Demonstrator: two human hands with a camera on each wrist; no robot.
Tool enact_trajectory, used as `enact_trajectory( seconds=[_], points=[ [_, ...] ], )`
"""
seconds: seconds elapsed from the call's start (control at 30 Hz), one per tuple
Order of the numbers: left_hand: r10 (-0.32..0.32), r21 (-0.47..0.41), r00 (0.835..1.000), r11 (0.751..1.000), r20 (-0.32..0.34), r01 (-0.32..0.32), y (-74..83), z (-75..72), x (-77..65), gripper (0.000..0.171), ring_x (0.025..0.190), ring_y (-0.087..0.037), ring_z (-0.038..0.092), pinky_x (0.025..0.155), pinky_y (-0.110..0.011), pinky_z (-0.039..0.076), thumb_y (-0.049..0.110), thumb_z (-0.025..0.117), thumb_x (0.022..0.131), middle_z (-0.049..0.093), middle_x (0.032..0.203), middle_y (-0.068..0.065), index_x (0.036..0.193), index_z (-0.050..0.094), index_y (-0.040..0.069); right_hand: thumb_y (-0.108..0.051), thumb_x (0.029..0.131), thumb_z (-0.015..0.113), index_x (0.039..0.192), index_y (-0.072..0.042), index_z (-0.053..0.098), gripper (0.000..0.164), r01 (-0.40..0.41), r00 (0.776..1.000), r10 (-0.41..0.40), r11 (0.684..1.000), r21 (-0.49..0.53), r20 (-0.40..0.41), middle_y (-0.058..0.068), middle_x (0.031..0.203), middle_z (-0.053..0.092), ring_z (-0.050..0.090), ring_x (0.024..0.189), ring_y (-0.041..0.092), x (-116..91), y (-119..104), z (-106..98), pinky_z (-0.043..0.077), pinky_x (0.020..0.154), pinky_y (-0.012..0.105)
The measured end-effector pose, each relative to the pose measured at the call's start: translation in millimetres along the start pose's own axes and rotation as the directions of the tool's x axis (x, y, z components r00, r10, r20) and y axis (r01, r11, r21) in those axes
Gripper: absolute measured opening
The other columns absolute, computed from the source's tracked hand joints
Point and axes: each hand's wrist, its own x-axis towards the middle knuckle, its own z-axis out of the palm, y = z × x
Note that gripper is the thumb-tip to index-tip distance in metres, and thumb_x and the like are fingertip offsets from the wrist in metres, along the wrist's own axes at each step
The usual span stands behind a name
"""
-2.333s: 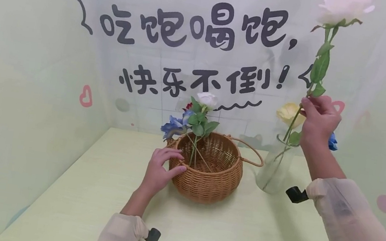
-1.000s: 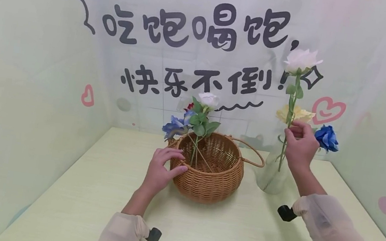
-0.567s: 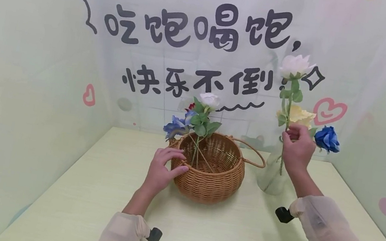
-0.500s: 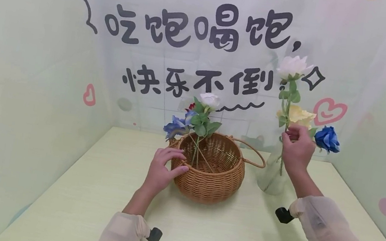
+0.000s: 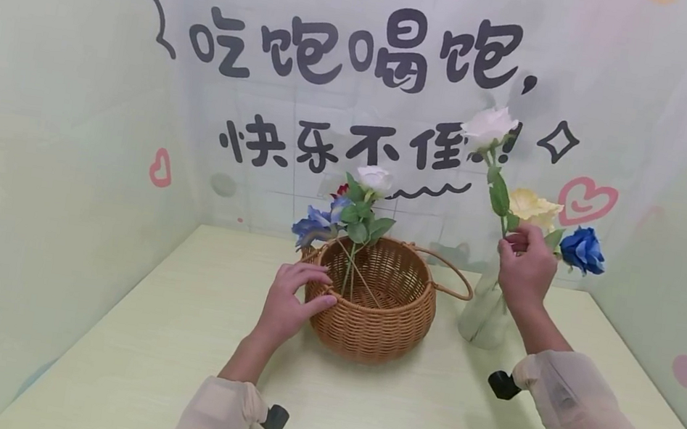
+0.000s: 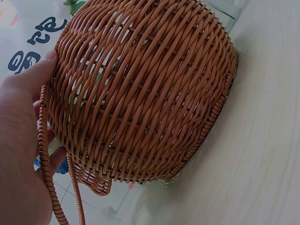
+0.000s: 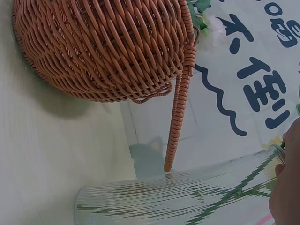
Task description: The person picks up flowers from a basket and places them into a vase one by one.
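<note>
My right hand (image 5: 527, 266) pinches the green stem of a pale pink-white rose (image 5: 490, 129) at the mouth of a ribbed clear glass vase (image 5: 482, 318). The bloom leans left above the vase. Behind that hand are a yellow flower (image 5: 535, 208) and a blue rose (image 5: 584, 250). My left hand (image 5: 286, 302) holds the rim of a brown wicker basket (image 5: 366, 331), its thumb (image 6: 42, 70) on the rim in the left wrist view. Inside the basket stand a white rose (image 5: 373, 178), a light blue flower (image 5: 315, 225) and a partly hidden red flower (image 5: 340, 190).
A looped handle (image 5: 456, 278) of the basket reaches toward the vase; in the right wrist view the handle (image 7: 177, 122) overlaps the vase's edge. The pale wooden table (image 5: 322, 417) meets a printed backdrop (image 5: 239, 207) behind, with side panels left and right.
My right hand has brought the pale rose down and leftward to the vase mouth. Lately its bloom has tipped further left. My left hand stays on the basket rim.
</note>
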Motion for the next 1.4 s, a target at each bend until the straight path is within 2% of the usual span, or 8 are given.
enact_trajectory(
  seconds=[0.13, 0.37, 0.47, 0.7, 0.9, 1.2, 1.4],
  points=[
    [0.0, 0.004, 1.0, 1.0, 0.001, 0.0, 0.3, 0.1, 0.1, 0.024, 0.109, -0.02, 0.047, 0.091, -0.047, 0.039, 0.028, 0.081, 0.08, 0.065, 0.118, 0.002, 0.098, 0.072, 0.017, -0.006, 0.09, 0.066, 0.107, 0.004, 0.062, 0.02, 0.012, 1.0, -0.012, 1.0, -0.012, 0.004, 0.019, 0.094, 0.07, 0.066, 0.085, 0.032, 0, 0, -1, 0.048, 0.079, 0.044],
    [-0.001, -0.005, 1.0, 1.0, 0.005, 0.001, 1.3, -0.1, 0.0, 0.024, 0.109, -0.022, 0.047, 0.091, -0.049, 0.038, 0.027, 0.081, 0.08, 0.065, 0.119, -0.01, 0.098, 0.072, 0.015, -0.006, 0.09, 0.066, 0.107, 0.004, 0.062, 0.02, 0.019, 1.0, -0.019, 1.0, -0.009, 0.005, 0.019, 0.094, 0.07, 0.066, 0.086, 0.033, -1, -1, -1, 0.047, 0.079, 0.044],
    [-0.003, -0.004, 1.0, 1.0, 0.006, 0.004, 1.6, -0.2, -0.1, 0.024, 0.109, -0.023, 0.047, 0.091, -0.05, 0.038, 0.027, 0.081, 0.08, 0.065, 0.119, -0.011, 0.098, 0.072, 0.015, -0.004, 0.089, 0.067, 0.102, 0.005, 0.062, 0.017, 0.038, 0.999, -0.038, 0.999, 0.003, -0.012, 0.019, 0.092, 0.069, 0.066, 0.084, 0.033, -1, -1, 0, 0.046, 0.078, 0.044],
    [0.004, -0.002, 1.0, 1.0, -0.005, -0.004, 0.0, 0.5, 0.0, 0.024, 0.108, -0.021, 0.047, 0.09, -0.047, 0.039, 0.028, 0.082, 0.079, 0.066, 0.118, -0.004, 0.098, 0.072, 0.016, -0.003, 0.088, 0.064, 0.092, 0.005, 0.069, 0.009, 0.12, 0.992, -0.12, 0.993, -0.019, -0.024, 0.021, 0.088, 0.069, 0.064, 0.079, 0.035, 0, 3, 1, 0.045, 0.078, 0.048],
    [0.013, -0.003, 1.0, 1.0, -0.006, -0.013, -1.0, 0.9, 0.2, 0.025, 0.108, -0.021, 0.047, 0.09, -0.047, 0.039, 0.027, 0.082, 0.079, 0.066, 0.118, -0.008, 0.098, 0.072, 0.014, 0.001, 0.086, 0.064, 0.089, 0.004, 0.073, 0.01, 0.181, 0.983, -0.181, 0.983, -0.012, -0.044, 0.019, 0.085, 0.068, 0.064, 0.075, 0.033, 2, 6, 3, 0.045, 0.073, 0.045],
    [-0.01, 0.005, 1.0, 1.0, -0.004, 0.01, 0.7, 0.6, 1.0, 0.024, 0.109, -0.02, 0.047, 0.09, -0.047, 0.039, 0.029, 0.081, 0.08, 0.065, 0.119, -0.003, 0.098, 0.072, 0.016, -0.001, 0.088, 0.063, 0.095, 0.004, 0.074, 0.014, 0.22, 0.974, -0.221, 0.975, -0.031, -0.043, 0.021, 0.084, 0.066, 0.06, 0.078, 0.035, -5, 9, 0, 0.046, 0.072, 0.047],
    [-0.022, -0.001, 1.0, 1.0, 0.0, 0.022, -0.4, 1.2, 0.4, 0.024, 0.109, -0.02, 0.046, 0.091, -0.048, 0.039, 0.03, 0.081, 0.08, 0.065, 0.119, -0.001, 0.098, 0.072, 0.017, 0.003, 0.084, 0.065, 0.097, 0.005, 0.073, 0.015, 0.253, 0.966, -0.252, 0.967, 0.011, -0.062, 0.021, 0.085, 0.067, 0.059, 0.081, 0.036, -14, 10, -3, 0.045, 0.075, 0.047]
  ],
)
